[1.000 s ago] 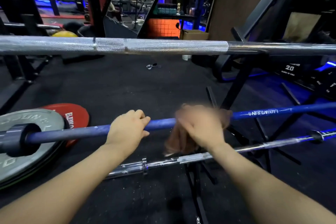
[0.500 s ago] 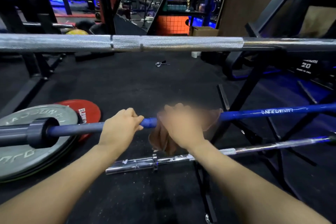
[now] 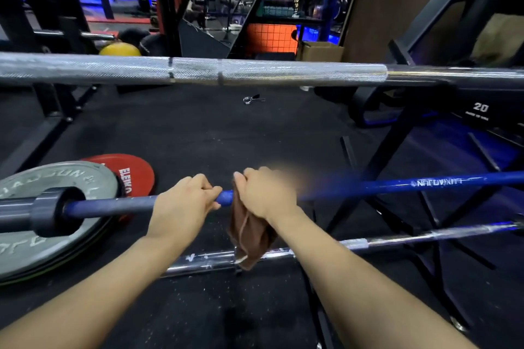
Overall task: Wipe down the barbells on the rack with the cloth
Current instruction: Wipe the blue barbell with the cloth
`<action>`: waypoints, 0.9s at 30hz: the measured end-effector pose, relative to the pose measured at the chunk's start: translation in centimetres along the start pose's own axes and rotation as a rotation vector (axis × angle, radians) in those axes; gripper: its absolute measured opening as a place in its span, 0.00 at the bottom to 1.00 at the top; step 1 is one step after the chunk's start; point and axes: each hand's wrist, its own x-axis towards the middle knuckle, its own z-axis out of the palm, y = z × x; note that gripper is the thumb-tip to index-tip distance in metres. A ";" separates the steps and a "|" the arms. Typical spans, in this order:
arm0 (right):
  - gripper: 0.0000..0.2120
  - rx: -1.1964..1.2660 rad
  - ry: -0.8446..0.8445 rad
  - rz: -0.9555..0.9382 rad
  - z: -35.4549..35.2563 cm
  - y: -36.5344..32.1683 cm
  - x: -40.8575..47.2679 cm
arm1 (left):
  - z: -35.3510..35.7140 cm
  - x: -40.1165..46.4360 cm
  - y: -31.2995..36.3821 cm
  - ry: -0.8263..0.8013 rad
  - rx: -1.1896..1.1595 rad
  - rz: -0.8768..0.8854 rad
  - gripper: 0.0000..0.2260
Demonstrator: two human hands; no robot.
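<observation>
A blue barbell (image 3: pixel 397 185) runs across the middle of the black rack (image 3: pixel 377 161), its dark sleeve at the left. My left hand (image 3: pixel 181 204) grips its shaft. Just to the right, my right hand (image 3: pixel 263 193) grips the same shaft through a brown cloth (image 3: pixel 246 235), whose loose end hangs down below the bar. A thick silver knurled barbell (image 3: pixel 255 71) lies on the rack above. A thinner chrome barbell (image 3: pixel 397 239) lies below, partly hidden by the cloth and my right forearm.
Grey weight plate (image 3: pixel 31 235) and red plate (image 3: pixel 136 176) lie stacked on the black floor at the left. A spring collar (image 3: pixel 251 99) lies on the floor beyond. Black plates marked 20 (image 3: pixel 479 110) sit at the right. A cardboard box (image 3: pixel 320 51) stands further back.
My right hand has slid the cloth leftward along the blue bar, from well apart to close beside my left hand. The left hand has kept its grip.
</observation>
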 end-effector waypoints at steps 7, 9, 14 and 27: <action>0.21 -0.121 0.323 -0.165 1.9 2.6 -3.1 | -0.2 0.0 0.0 0.003 -0.009 0.002 0.10; 0.18 -0.107 0.220 -0.071 0.6 1.1 -1.6 | -0.1 0.1 0.1 0.007 -0.008 0.007 0.10; 0.20 0.108 -0.082 0.051 -0.5 0.5 0.6 | -0.1 0.0 0.3 -0.025 -0.013 -0.017 0.08; 0.20 0.078 -0.215 0.038 -1.1 -0.1 0.5 | -0.9 0.2 0.7 -0.132 -0.097 -0.139 0.07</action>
